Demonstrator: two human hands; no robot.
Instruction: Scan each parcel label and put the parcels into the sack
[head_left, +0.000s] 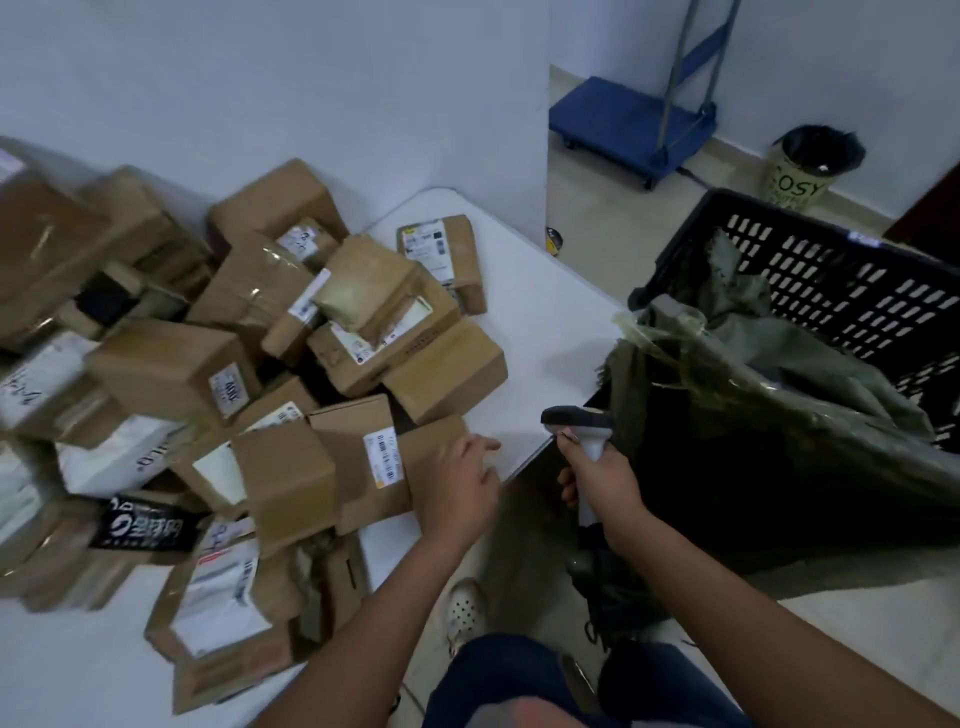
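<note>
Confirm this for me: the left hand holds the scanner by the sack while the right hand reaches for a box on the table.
The hands are swapped. In the head view the right hand holds the scanner by the sack, while the left hand reaches for a box on the table.

Past the end of my white worktop (524, 332), a blue flat platform trolley (623, 117) with a grey metal handle frame stands on the pale tiled floor (587, 218) against the white wall (322, 78). To its right, by the skirting, sits a round yellowish waste bin (802, 174) lined with a black bag and printed with dark lettering that reads "COSY". A small dark round object (554, 240) lies on the floor at the foot of the wall corner; I cannot tell what it is. A dark brown panel (935, 213) shows at the far right edge. Down by my dark blue trouser leg (498, 686) I see my white perforated clog (465, 610) on the floor.
</note>
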